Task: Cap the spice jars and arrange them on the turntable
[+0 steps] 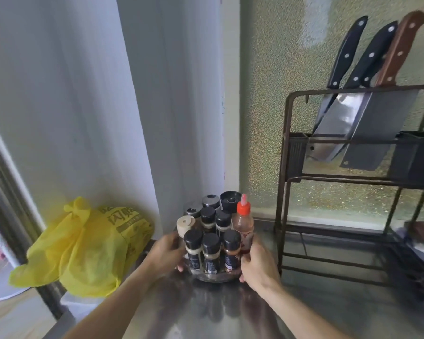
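Low in the centre of the frame, the left hand (pixel 168 250) and right hand (pixel 256 261) were clamped on opposite sides of the turntable (pixel 214 276), which sat between them on the steel counter (pixel 328 309). The spice jars (pixel 211 250) stood packed upright on it, every visible one capped, beside a red-topped sauce bottle (pixel 243 222). The task looked nearly finished, with perhaps only final positioning left.
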A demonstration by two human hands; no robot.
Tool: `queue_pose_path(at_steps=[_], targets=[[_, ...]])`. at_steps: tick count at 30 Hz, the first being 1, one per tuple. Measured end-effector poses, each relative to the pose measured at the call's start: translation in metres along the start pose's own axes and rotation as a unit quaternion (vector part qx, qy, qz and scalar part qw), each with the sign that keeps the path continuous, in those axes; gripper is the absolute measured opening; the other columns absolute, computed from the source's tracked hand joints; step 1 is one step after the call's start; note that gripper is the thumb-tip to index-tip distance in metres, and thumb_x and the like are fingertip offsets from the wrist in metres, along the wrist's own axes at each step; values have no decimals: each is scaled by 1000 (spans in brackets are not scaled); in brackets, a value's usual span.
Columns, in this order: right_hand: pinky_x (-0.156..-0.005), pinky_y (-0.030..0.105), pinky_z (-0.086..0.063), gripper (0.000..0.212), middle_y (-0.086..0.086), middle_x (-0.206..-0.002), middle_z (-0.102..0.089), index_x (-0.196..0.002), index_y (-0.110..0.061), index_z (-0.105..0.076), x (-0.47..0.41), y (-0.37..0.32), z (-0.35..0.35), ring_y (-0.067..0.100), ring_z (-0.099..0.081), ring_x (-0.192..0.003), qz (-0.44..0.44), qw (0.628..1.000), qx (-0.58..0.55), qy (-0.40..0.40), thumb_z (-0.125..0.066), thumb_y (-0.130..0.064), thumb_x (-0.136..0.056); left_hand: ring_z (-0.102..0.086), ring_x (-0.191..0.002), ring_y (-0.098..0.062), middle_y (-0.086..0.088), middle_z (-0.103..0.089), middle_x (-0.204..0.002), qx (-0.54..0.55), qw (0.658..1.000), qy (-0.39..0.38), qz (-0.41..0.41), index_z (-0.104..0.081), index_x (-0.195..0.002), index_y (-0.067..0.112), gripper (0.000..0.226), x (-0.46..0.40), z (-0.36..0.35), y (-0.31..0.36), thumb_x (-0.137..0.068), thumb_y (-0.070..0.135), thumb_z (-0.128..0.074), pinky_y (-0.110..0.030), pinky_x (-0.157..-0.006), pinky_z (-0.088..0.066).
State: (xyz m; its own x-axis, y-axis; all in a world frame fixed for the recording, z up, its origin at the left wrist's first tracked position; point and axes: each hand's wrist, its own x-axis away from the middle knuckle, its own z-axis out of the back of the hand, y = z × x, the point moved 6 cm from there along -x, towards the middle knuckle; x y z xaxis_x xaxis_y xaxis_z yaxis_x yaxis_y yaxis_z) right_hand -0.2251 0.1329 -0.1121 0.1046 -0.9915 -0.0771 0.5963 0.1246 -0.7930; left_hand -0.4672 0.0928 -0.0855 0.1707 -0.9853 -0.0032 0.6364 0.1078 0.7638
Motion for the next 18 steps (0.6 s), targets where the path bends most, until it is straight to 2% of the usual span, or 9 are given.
queue_pose_path(at_steps=[2, 6, 7, 11, 14, 16, 18], targets=[[-66, 45, -63, 25, -2, -90, -70, -97, -34, -42, -5, 6, -5, 26, -74, -70, -1, 1000, 10, 7, -47, -12, -86, -70, -55, -21, 0, -75, -65, 14, 1000, -5, -5, -65, -103, 10, 13, -7, -4, -8, -95, 9, -55, -25, -50, -50], [-54, 41, -62, 26, -1, -87, -70, -100, -31, -45, -7, 13, -11, 22, -72, -55, -13, 1000, 4, 3, -45, -8, -88, -70, -54, -23, -6, -75, -69, 33, 999, -12, -9, -64, -103, 10, 10, -14, -11, -18, -97, 12, -57, -27, -47, -49], [-55, 42, -63, 27, -1, -88, -70, -102, -32, -45, -6, 12, -11, 22, -73, -57, -16, 1000, 5, 4, -45, -9, -88, -69, -53, -23, -10, -76, -72, 37, 999, -9, -5, -64, -105, 11, 10, -13, -13, -19, -98, 15, -58, -28, -46, -49], [-68, 48, -64, 30, 0, -96, -70, -108, -33, -45, -7, 18, -14, 29, -75, -75, -18, 1000, -3, 18, -45, -13, -86, -69, -53, -22, -19, -77, -79, 21, 1000, 8, 10, -63, -103, 13, 11, -13, -16, -19, -101, 21, -55, -30, -48, -51], [-73, 49, -64, 34, 1, -104, -70, -124, -27, -46, -6, 21, -15, 29, -75, -81, -28, 999, -19, 11, -46, -18, -90, -69, -59, -25, -28, -75, -87, 56, 997, -4, 50, -62, -109, 11, 14, -7, -16, -22, -104, 17, -51, -42, -59, -59], [-80, 49, -63, 37, 4, -115, -68, -130, -22, -45, 5, 18, -9, 29, -75, -90, -27, 999, -23, 10, -48, -22, -93, -71, -69, -28, -24, -75, -89, 87, 994, 2, 63, -63, -115, 15, 19, 7, -16, -19, -101, 11, -50, -49, -69, -61], [-97, 48, -57, 44, 9, -133, -61, -140, -19, -42, 22, 7, 5, 31, -71, -108, -29, 999, -13, 15, -51, -21, -97, -72, -84, -29, -13, -77, -95, 36, 996, 58, 49, -67, -111, 22, 27, 25, -5, -3, -95, 6, -53, -49, -79, -60]])
